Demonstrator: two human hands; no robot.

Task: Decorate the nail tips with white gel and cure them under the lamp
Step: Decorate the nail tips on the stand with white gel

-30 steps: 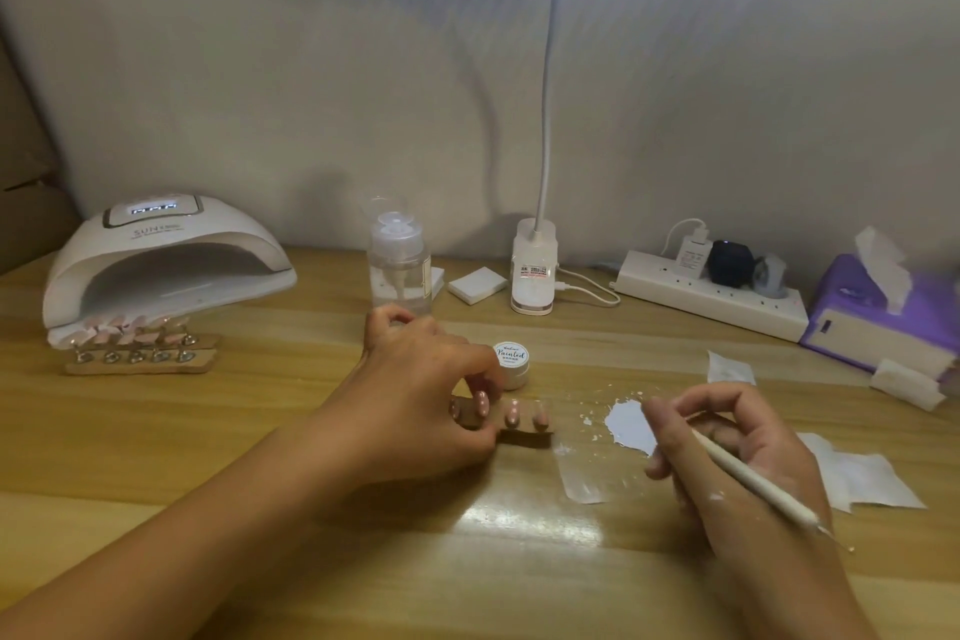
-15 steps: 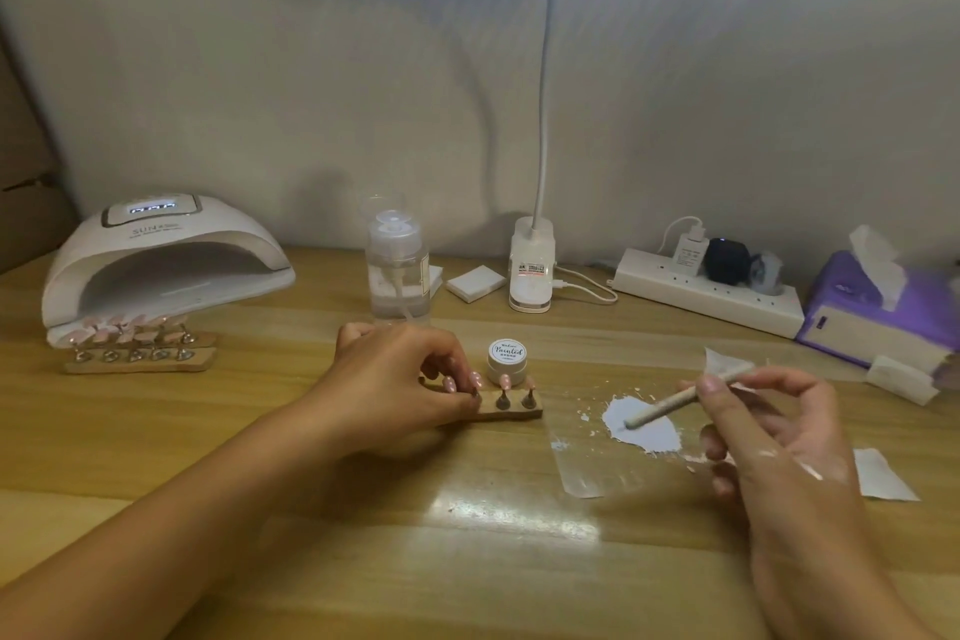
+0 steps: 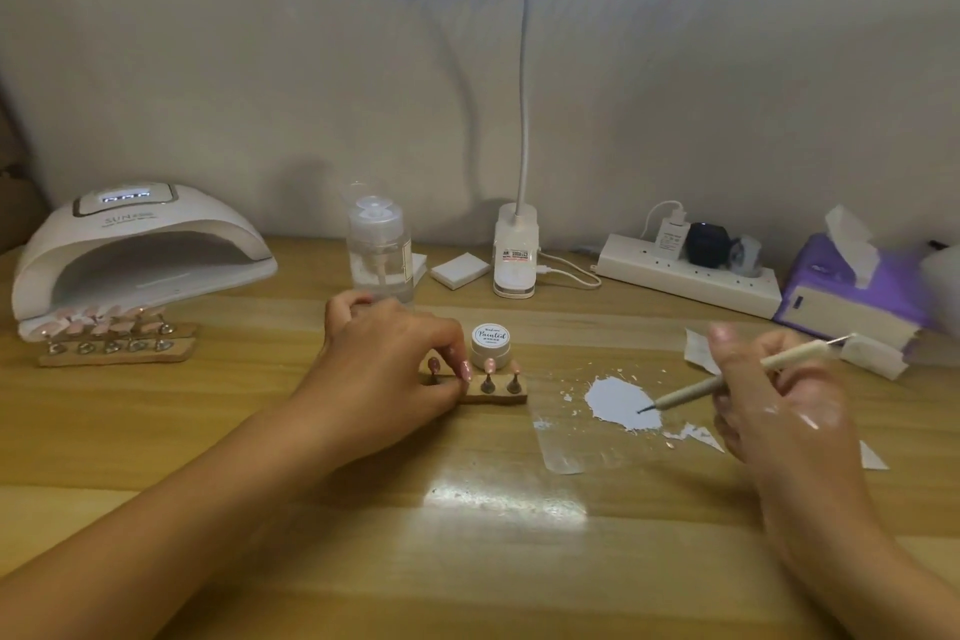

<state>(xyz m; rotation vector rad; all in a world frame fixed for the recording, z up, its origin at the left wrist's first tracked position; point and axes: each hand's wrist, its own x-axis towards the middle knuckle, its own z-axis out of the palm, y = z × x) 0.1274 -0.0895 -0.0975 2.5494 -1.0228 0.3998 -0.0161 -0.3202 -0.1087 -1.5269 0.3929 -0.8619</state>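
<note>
My left hand (image 3: 387, 359) pinches the small wooden nail-tip holder (image 3: 493, 395) at its left end; pink nail tips (image 3: 488, 366) stand on pegs in it. A small white gel jar (image 3: 491, 340) sits just behind the holder. My right hand (image 3: 774, 390) holds a slim dotting pen (image 3: 727, 379), its tip touching the puddle of white gel (image 3: 618, 400) on a clear sheet (image 3: 566, 452). At far left the white curing lamp (image 3: 135, 255) stands with two more racks of pink nail tips (image 3: 109, 333) at its mouth.
A clear pump bottle (image 3: 379, 250) stands behind my left hand. A desk lamp base (image 3: 514, 255), white pads (image 3: 460, 270), a power strip (image 3: 685, 276) and a purple tissue box (image 3: 852, 291) line the back. Paper scraps (image 3: 698, 351) lie near my right hand.
My right hand has turned the pen round and brought its tip down into the white gel puddle. My left hand set the holder upright and keeps hold of its left end.
</note>
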